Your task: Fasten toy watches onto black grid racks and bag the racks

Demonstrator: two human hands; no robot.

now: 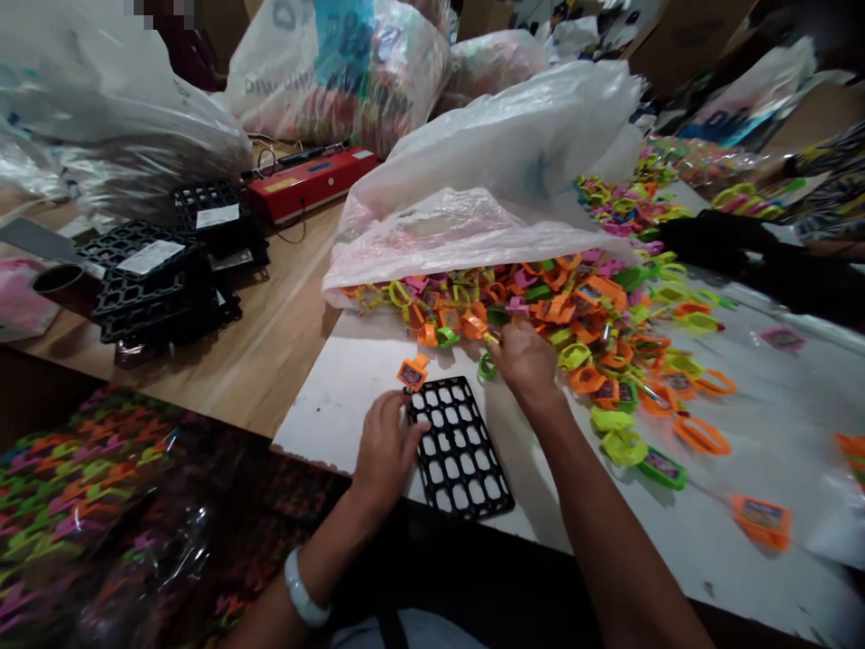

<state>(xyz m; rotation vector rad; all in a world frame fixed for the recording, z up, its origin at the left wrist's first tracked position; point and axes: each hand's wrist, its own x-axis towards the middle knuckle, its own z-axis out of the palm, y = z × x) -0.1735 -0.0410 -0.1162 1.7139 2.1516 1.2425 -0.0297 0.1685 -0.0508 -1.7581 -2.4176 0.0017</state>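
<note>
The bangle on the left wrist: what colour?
Pale, whitish; the head view shows it.

So your bare left hand [385, 446], pale bangle on its wrist, is palm-down with fingers spread a bit; your bare right hand [529, 361] reaches further forward, fingers curled.
</note>
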